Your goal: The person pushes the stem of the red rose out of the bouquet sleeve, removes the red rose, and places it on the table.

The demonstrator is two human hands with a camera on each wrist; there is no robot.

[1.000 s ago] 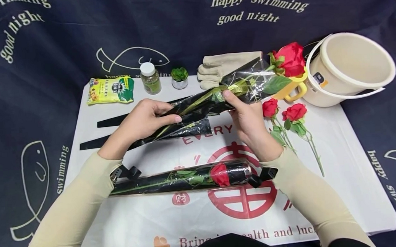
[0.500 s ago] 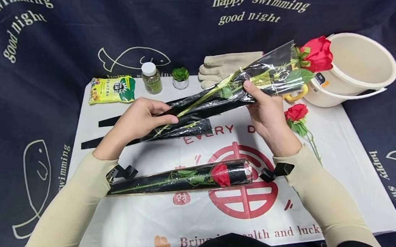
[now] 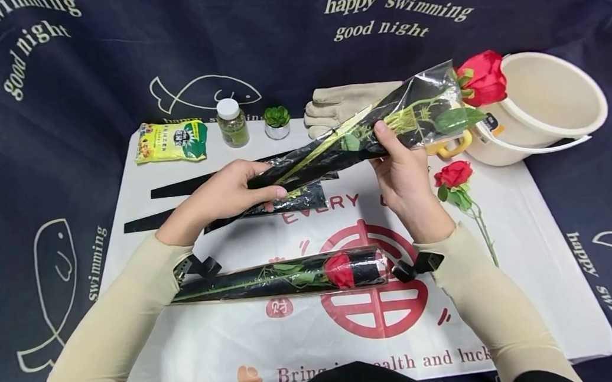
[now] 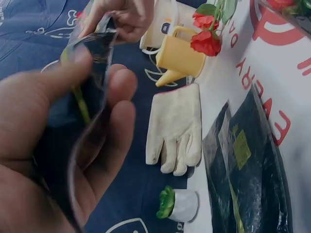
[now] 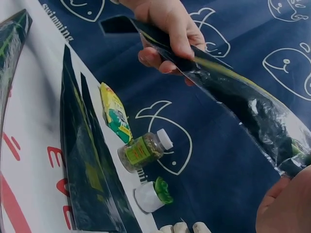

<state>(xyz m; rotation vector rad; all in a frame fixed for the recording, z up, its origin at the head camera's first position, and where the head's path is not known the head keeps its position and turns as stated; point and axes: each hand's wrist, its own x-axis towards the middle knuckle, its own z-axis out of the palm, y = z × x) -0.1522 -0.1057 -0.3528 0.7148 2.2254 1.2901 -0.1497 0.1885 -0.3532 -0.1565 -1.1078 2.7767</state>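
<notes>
A black and clear plastic flower sleeve (image 3: 325,154) is held up at a slant over the back of the table. It has a red artificial rose (image 3: 481,78) inside, whose bloom stands out past the wide mouth at upper right, a green leaf at the rim. My left hand (image 3: 223,194) grips the sleeve's narrow lower end, thumb in front and fingers behind. Farther up, my right hand (image 3: 409,181) holds the wide part, its thumb pressed on the front. In the right wrist view the sleeve's tapered tip (image 5: 116,24) extends beyond my left hand.
More black sleeves (image 4: 248,160) lie below. Nearer me lies a wrapped rose (image 3: 339,270); a loose rose (image 3: 454,175) lies right. Behind are a yellow packet (image 3: 171,141), a jar (image 3: 233,125), a potted succulent (image 3: 277,122), gloves (image 3: 353,99), a yellow watering can (image 4: 180,58) and a bucket (image 3: 524,110).
My right hand and the rose have moved right and the bloom sits farther out toward the bucket, then eased back slightly left. The left hand keeps its hold on the narrow end.
</notes>
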